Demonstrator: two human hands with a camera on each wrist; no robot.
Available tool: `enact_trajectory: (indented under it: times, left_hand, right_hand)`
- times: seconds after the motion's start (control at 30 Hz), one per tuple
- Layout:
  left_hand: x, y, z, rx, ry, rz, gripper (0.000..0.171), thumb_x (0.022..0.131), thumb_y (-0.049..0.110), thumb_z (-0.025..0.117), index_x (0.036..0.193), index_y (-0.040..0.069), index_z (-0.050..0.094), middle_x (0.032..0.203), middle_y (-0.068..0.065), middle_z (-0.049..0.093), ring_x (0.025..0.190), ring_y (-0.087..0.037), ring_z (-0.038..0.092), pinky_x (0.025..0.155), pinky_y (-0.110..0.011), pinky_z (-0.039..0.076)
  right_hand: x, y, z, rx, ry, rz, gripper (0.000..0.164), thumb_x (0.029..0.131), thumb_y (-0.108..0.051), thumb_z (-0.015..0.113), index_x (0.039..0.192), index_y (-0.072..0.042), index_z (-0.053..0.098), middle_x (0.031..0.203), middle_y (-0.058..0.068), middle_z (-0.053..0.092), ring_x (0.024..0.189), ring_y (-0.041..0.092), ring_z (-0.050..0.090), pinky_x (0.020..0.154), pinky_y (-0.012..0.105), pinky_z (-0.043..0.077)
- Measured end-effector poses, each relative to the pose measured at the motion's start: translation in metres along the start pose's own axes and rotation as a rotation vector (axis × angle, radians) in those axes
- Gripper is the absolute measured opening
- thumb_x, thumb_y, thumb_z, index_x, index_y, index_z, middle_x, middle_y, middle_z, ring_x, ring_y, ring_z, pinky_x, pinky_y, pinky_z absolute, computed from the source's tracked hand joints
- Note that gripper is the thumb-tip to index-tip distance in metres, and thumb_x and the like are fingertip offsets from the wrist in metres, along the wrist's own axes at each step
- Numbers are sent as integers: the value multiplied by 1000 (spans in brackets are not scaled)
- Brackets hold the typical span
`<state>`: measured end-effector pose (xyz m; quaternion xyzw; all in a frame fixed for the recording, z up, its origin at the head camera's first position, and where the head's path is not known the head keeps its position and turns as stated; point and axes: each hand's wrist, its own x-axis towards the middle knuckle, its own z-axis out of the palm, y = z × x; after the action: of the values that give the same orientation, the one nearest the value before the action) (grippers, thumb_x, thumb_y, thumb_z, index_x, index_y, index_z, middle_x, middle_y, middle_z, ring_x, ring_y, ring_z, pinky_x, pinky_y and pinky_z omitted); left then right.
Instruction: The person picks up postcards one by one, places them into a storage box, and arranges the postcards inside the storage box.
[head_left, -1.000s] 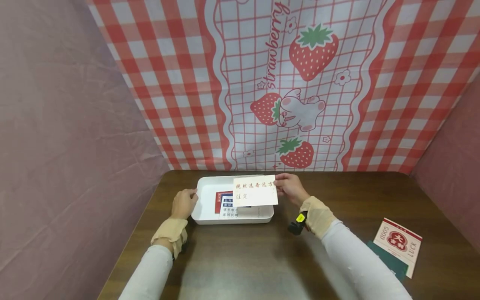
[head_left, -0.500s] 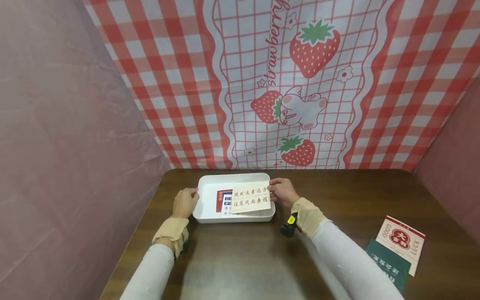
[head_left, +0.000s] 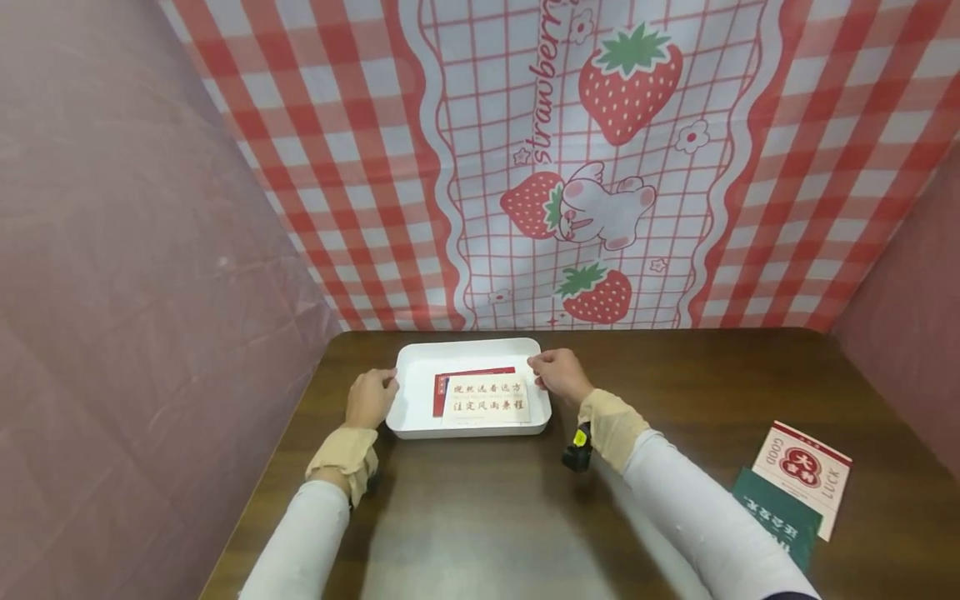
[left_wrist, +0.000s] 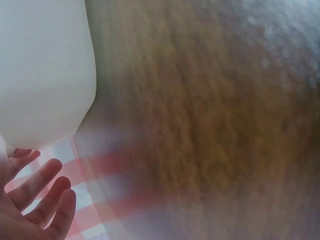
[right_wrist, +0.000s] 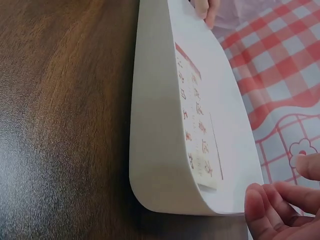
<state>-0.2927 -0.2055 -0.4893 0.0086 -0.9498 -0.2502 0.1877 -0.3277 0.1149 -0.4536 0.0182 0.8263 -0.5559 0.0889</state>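
Observation:
A white tray [head_left: 417,363] stands near the back of the table. Inside it, a cream card [head_left: 487,400] with red writing lies on top of other cards, and the edge of a red card [head_left: 439,397] shows beneath. At the tray's left rim, my left hand [head_left: 369,400] pinches the edge between thumb and forefinger; its other fingers [left_wrist: 45,200] are loosely spread in the left wrist view. My right hand [head_left: 562,375] is at the right rim, holding nothing. In the right wrist view its thumb stands apart from its fingers [right_wrist: 257,205], which are beside the tray corner.
To the right on the brown table [head_left: 480,508], a cream "GOOD LUCK" card [head_left: 804,468] is partly covered by a green card [head_left: 780,515]. A red-checked strawberry cloth [head_left: 360,167] hangs behind the table. Pink fabric [head_left: 112,292] stands at the left side.
My right hand has lowered the cream card leftward into the tray and let go of it. The left hand has stayed at the tray's left rim.

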Motion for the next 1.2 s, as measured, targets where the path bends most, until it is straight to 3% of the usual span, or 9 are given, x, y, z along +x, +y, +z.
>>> enact_trajectory:
  times: [0.2, 0.43, 0.6, 0.83, 1.03, 1.2]
  left_hand:
    - [-1, -4, -3, 12, 5, -13, 27, 80, 14, 57, 104, 7, 68, 101, -16, 68, 91, -38, 62, 79, -47, 47]
    - [-2, -8, -4, 12, 5, -14, 27, 81, 15, 56, 104, 9, 69, 101, -14, 69, 92, -37, 62, 79, -47, 48]
    - [-1, -8, -5, 12, -4, -27, 28, 81, 15, 56, 105, 9, 68, 102, -14, 69, 93, -36, 63, 78, -47, 48]
    - [0, -2, 1, 2, -37, -42, 29, 82, 18, 56, 108, 11, 67, 106, -13, 68, 97, -36, 62, 80, -48, 48]
    - [1, -2, 1, -20, -71, -81, 30, 82, 19, 55, 109, 11, 66, 110, -12, 66, 101, -35, 61, 83, -47, 47]
    - [1, -2, 2, -29, -59, -77, 30, 82, 18, 55, 109, 11, 66, 110, -12, 66, 101, -35, 61, 83, -47, 47]
  right_hand:
    - [1, -2, -5, -41, -22, -37, 30, 88, -16, 52, 101, 10, 59, 78, 14, 57, 63, 17, 56, 65, 36, 53]
    - [2, 5, -16, -234, -42, -97, 29, 89, -20, 52, 99, 6, 62, 85, 22, 63, 71, 24, 60, 55, 22, 45]
    - [1, 2, -28, -289, -64, -106, 29, 88, -22, 53, 98, 3, 62, 89, 20, 63, 72, 21, 59, 57, 22, 45]
    - [-6, 6, -57, -416, -55, -160, 28, 88, -24, 53, 98, 1, 61, 91, 20, 63, 71, 16, 56, 58, 25, 45]
    - [-8, 14, -79, -443, -69, -177, 28, 88, -23, 54, 97, 3, 61, 88, 18, 63, 71, 18, 57, 58, 25, 46]
    - [-12, 17, -99, -496, -92, -181, 29, 88, -25, 54, 97, 1, 61, 91, 17, 63, 77, 21, 57, 61, 27, 46]
